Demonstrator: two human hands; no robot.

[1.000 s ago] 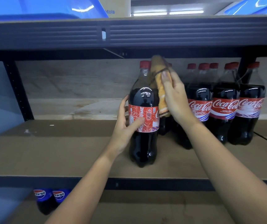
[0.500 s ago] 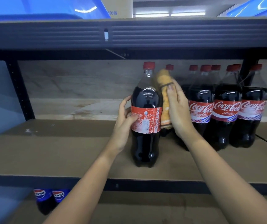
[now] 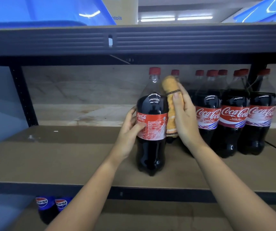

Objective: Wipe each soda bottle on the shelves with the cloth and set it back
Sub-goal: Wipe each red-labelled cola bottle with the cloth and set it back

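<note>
A: Dark metal shelf unit with brown board decks (image 3: 53, 157), seen from head height. On the middle deck, a row of tall cola bottles with red caps and red labels (image 3: 234, 117), packed close at the right.

B: And standing apart?

A: One tall clear plastic cola bottle with a red cap and red label (image 3: 151, 124), upright near the deck's front edge, just left of the row. Left hand (image 3: 130, 130) wrapped round its label, fingers curled behind, thumb across the front. Right hand (image 3: 186, 115) gripping a rolled orange cloth (image 3: 171, 105), pressed against the bottle's right side.

B: Risks?

A: Likely tipping off the front edge under a hard sideways wipe; possibly knocking the neighbouring row.
</note>
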